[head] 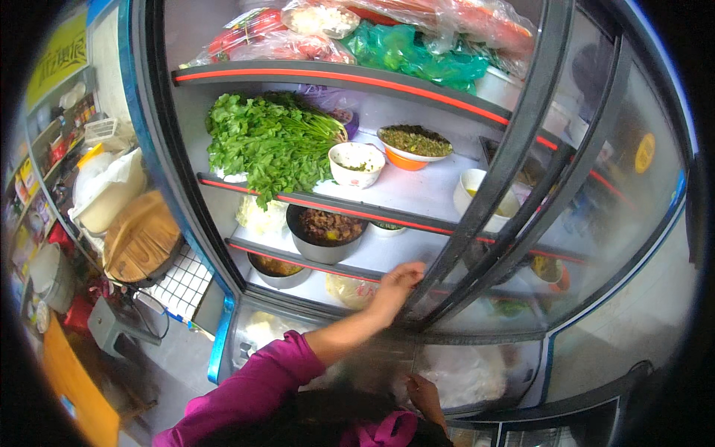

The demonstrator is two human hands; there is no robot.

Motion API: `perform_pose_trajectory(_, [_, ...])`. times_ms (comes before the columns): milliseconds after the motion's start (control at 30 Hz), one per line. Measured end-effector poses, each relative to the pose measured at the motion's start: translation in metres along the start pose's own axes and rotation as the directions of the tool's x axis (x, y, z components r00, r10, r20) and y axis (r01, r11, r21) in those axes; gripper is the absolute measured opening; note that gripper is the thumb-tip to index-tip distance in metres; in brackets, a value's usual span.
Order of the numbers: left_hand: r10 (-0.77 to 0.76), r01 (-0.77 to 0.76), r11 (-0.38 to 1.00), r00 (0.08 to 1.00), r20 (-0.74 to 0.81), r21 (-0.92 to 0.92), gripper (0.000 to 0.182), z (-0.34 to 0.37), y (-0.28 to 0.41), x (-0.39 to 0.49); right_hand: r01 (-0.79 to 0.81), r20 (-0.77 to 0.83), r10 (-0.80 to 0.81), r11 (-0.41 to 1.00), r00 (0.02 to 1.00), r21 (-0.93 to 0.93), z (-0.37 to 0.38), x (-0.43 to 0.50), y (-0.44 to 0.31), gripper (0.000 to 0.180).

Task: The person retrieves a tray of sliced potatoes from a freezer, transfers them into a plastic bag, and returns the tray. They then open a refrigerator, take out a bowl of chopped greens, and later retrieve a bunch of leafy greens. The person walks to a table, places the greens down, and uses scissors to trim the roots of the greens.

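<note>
My left hand [395, 285], below a pushed-up purple sleeve, has its fingers curled at the black frame of a sliding glass door [491, 184] on a refrigerated display cabinet. My right hand [424, 394] hangs lower, near the cabinet's lower glass panel [469, 369]; its fingers are partly hidden. Through the opening I see a bunch of leafy green herbs [262, 139], a white bowl with green remnants [356, 166] and a plate of chopped greens [416, 142] on one shelf. Below it are a pot of dark cooked food [327, 232] and another pot [277, 268].
Plastic bags of produce [413, 50] crowd the top shelf. A white bowl [483, 195] stands partly behind the door frame. Left of the cabinet are a round wooden lid [142, 237], a wire rack [181, 282], a grey plastic stool [114, 327] and an orange-brown tabletop [75, 380].
</note>
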State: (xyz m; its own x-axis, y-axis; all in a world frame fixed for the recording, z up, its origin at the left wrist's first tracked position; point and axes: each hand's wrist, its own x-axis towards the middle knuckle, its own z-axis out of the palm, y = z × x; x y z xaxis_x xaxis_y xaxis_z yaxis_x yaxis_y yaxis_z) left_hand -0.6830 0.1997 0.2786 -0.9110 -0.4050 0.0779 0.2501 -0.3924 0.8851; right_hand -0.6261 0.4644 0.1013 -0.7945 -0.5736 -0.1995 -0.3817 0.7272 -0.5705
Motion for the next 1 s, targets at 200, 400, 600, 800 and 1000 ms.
perform_pose_trajectory(200, [-0.386,0.167,0.767,0.892,-0.237,-0.62,0.042,-0.054,-0.024,0.091,0.028,-0.105,-0.017,0.994,0.994,0.103,0.007,-0.029,0.016,0.027])
perform_pose_trajectory(400, [-0.254,0.026,0.889,0.859,-0.444,-0.457,0.065,-0.054,-0.054,0.16,-0.112,-0.027,0.113,0.993,0.993,0.029,-0.006,-0.047,0.015,0.029])
perform_pose_trajectory(600, [-0.202,0.01,0.937,0.833,-0.515,-0.35,0.055,-0.069,-0.075,0.198,-0.125,-0.016,0.125,0.992,0.992,-0.028,0.002,-0.066,0.058,0.031])
perform_pose_trajectory(800, [-0.273,0.042,0.896,0.838,-0.473,-0.443,0.044,-0.063,-0.074,0.19,-0.024,-0.072,0.026,0.999,0.997,0.026,0.019,-0.076,0.106,0.032])
perform_pose_trajectory(1000, [-0.276,0.103,0.899,0.888,-0.367,-0.425,0.051,-0.044,-0.06,0.157,0.048,-0.076,-0.049,0.999,0.996,-0.009,-0.002,-0.061,0.072,0.033])
